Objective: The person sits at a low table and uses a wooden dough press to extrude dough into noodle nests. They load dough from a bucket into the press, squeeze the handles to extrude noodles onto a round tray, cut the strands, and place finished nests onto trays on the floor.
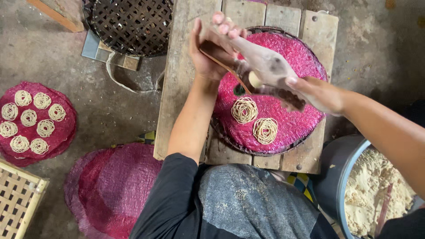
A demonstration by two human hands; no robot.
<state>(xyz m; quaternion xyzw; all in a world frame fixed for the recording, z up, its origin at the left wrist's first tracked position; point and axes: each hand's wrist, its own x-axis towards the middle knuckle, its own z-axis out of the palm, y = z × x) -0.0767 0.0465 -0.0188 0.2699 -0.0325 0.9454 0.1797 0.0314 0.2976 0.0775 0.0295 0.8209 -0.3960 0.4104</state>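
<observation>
1. Squeezing a wooden press (265, 66) over the pink mesh disc (305, 119): right hand (321, 94) clenched on one end, left hand (208, 48) wrapped round the other.
2. Two noodle coils (254, 119) laid, most of the disc bare.
3. Left stack (37, 117): nine coils, looks full.
4. Dough tub (343, 177) bottom right.

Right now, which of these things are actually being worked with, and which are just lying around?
In use:
wooden press, held by left hand and right hand
pink mesh mat on the wooden board
two noodle coils
tub of dough

Lying about:
mat with finished coils
spare pink mats
dark woven basket
bamboo lattice
</observation>
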